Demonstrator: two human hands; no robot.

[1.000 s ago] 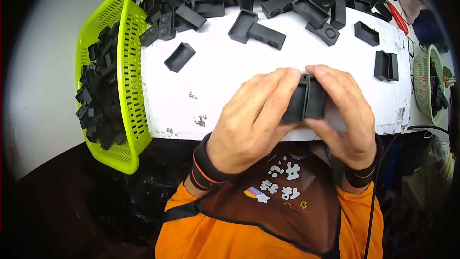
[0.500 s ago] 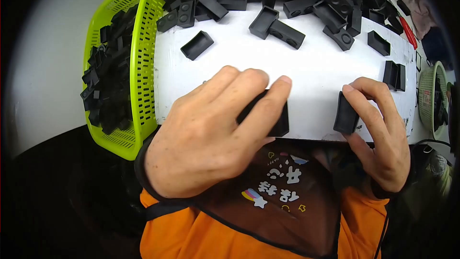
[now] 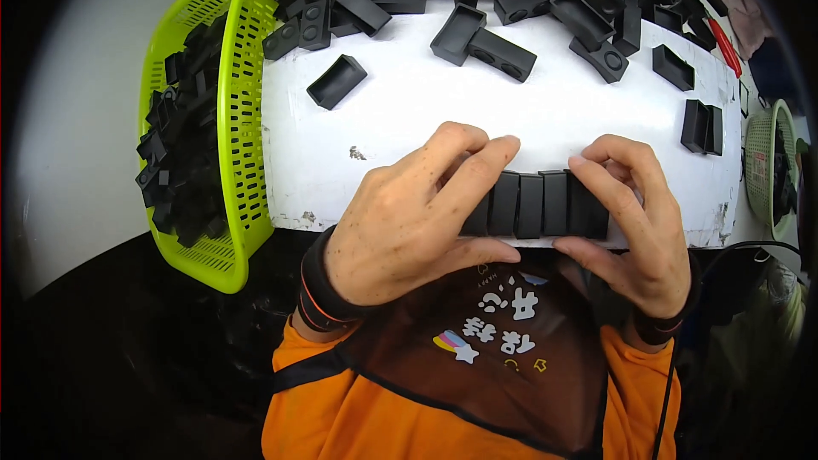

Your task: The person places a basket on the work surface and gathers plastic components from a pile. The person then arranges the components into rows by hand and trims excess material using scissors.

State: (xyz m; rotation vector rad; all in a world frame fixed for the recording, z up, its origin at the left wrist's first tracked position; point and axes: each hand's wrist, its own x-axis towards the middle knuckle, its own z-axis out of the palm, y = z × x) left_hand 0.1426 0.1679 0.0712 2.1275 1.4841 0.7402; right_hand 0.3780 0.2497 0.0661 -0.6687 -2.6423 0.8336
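Several small black rectangular boxes (image 3: 530, 204) stand side by side in a row at the near edge of the white board. My left hand (image 3: 417, 213) wraps the left end of that row, its fingertips at the far side and its thumb at the near side. Around the right end, my right hand (image 3: 635, 226) grips the boxes the same way, index finger beyond them and thumb on the near side. My palms and fingers hide parts of the boxes at both ends.
Loose black boxes (image 3: 400, 0) are heaped along the board's far side. A single open box (image 3: 336, 82) lies left of centre. The lime-green basket (image 3: 228, 162) at left holds more boxes. A pale green basket (image 3: 758, 170) and a red-handled tool (image 3: 724, 47) are at right.
My right hand has moved left with its black box, bringing it against the row. My left hand has shifted slightly right, its thumb now showing at the near side. More of the row is visible.
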